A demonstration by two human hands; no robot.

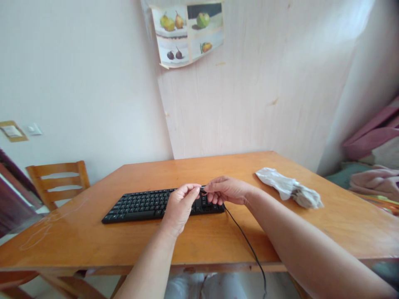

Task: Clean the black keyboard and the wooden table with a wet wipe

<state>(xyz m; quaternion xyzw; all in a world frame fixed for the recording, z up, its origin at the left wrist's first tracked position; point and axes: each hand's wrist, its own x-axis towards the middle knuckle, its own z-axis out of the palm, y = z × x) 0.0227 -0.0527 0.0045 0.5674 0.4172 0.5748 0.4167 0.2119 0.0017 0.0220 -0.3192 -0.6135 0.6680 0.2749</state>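
One small dark piece [203, 190] is held at the centre of the frame, pinched between the fingers of the left hand [180, 204] and those of the right hand [229, 191]; most of it is hidden by the fingertips, and its shape cannot be made out. One black cable [240, 229] is seen running from below the right hand to the lower edge, where it is cut off; whether it is joined to the piece cannot be told. Beneath the hands one black keyboard [140, 205] is laid on the bench [202, 245], its right part largely covered. One white-and-grey cloth bundle [276, 181] is placed right of centre. At left, one chair [62, 181] is partly hidden by the bench. Four painted fruit panels are shown on the poster [188, 35], upper centre. Bedding [374, 182] is cut off by the right edge.
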